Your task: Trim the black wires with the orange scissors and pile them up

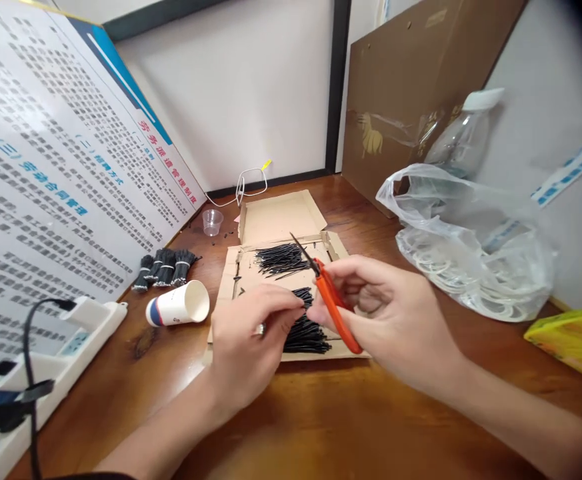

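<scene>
Can't tell what, if anything, your L hand pinches at its fingertips, ctr of frame; too small. That hand also hides part of the lower wires & the box. Your R hand covers some of the snips' handles. Pwr strip's cut off at lower L edge, yellow pack at R edge. Board's small print, upper L, is blurred; bottle's lower part, upper R, is obscured by the bag.
</scene>
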The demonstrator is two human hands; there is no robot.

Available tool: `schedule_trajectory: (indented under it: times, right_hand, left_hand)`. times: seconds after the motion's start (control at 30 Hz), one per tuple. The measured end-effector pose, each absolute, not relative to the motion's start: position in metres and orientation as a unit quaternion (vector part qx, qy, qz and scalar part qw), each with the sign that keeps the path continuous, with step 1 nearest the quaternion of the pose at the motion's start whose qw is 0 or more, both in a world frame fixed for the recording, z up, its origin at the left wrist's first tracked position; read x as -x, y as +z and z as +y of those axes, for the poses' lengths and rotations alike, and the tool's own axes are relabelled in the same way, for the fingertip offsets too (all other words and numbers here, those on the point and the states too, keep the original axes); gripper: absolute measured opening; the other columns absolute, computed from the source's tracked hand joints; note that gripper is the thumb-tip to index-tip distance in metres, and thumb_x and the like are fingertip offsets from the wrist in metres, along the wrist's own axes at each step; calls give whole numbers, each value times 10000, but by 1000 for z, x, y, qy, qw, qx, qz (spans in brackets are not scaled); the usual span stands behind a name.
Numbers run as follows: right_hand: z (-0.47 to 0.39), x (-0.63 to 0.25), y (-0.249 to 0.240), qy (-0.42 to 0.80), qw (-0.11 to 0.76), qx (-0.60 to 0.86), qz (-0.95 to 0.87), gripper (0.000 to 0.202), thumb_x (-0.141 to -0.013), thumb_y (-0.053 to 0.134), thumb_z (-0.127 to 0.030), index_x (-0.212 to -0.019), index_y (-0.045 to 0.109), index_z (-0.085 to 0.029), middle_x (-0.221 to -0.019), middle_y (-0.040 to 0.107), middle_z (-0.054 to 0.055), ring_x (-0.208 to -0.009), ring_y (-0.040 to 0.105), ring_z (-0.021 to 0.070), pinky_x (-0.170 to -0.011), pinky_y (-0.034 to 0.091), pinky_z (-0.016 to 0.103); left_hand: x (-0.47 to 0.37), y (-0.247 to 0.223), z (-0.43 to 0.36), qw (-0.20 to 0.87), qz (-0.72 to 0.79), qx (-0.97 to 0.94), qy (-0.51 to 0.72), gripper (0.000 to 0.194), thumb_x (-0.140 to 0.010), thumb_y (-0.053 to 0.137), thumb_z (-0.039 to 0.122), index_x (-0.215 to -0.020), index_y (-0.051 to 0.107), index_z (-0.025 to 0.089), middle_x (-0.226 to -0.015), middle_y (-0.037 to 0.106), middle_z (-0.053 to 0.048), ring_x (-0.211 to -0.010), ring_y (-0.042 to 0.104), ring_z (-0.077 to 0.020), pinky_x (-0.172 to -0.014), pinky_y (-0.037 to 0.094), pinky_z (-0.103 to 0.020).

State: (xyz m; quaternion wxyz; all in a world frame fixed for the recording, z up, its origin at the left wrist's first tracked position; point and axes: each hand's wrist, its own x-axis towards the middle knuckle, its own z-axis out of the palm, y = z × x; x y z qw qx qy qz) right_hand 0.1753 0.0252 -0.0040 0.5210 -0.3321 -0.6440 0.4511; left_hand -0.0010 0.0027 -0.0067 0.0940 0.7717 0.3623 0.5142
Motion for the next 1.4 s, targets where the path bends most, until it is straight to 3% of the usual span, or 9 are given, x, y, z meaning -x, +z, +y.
schedule_trajectory:
  times: [0.13,0.47,0.6,0.67,0.73,0.83,0.9,1.03,1.4]
  right_hand:
    - [28,-172,-13,496,496,342,-625,157,-751,708,-110,-868,692,-213,-786,701,-8,-662,626,110,-589,540,206]
    - [41,-162,-26,519,480,347,-616,221,-668,693,-78,-862,695,-184,-787,720,7,-716,673,131,-645,579,226]
    - [63,-157,-30,481,515,369,-606,216,-650,702,-114,-857,682,-172,-791,715,17,-730,671,142,-686,579,253]
    - [84,-154,-34,444,520,408,-605,213,-644,698,-120,-850,671,-165,-798,716,26,-730,669,142,-700,568,258]
    - [108,-151,-40,417,489,459,-614,200,-665,680,-140,-863,668,-163,-823,729,39,-735,679,146,-697,555,257]
    - [132,-149,-49,416,451,490,-619,98,-671,638,-148,-765,665,-147,-690,716,61,-585,650,166,-528,493,262]
    - [133,-153,-50,402,443,495,-630,89,-629,661,-127,-715,676,-144,-686,720,66,-620,655,171,-553,490,252]
    - [110,-170,-39,396,449,489,-635,197,-696,683,-236,-862,696,-130,-823,751,94,-633,661,161,-560,509,256]
    - [79,-184,-24,422,455,431,-655,185,-718,709,-215,-880,712,-125,-824,737,73,-705,668,170,-656,563,310]
  left_hand:
    - [0,-11,5,-20,356,-821,445,126,-894,625,15,-845,683,116,-770,740,-53,-697,700,-145,-659,552,-239]
    - [5,-23,12,-16,435,-812,389,149,-873,611,7,-847,670,142,-807,721,-29,-694,665,-161,-627,503,-266]
    - [9,-16,15,-51,488,-770,407,170,-857,625,26,-970,654,151,-962,683,-58,-729,622,-160,-590,450,-267]
    - [14,-13,18,-66,511,-757,402,132,-873,609,47,-932,641,161,-952,665,-50,-712,597,-156,-589,432,-273]
    - [19,-15,23,-58,530,-764,363,125,-878,596,50,-855,627,169,-900,661,-33,-711,590,-163,-621,438,-289]
    - [25,-23,31,-16,558,-784,273,108,-868,619,66,-844,635,170,-893,668,-35,-797,622,-201,-699,471,-325]
    - [28,-29,35,28,561,-796,224,55,-872,654,116,-851,656,167,-901,669,-45,-855,637,-221,-753,493,-348]
    - [30,-37,39,97,538,-817,185,63,-861,693,164,-798,685,169,-853,671,-47,-853,645,-221,-787,509,-354]
    - [28,-42,37,112,529,-822,180,174,-889,541,65,-764,620,157,-811,637,-47,-789,623,-206,-733,497,-339]
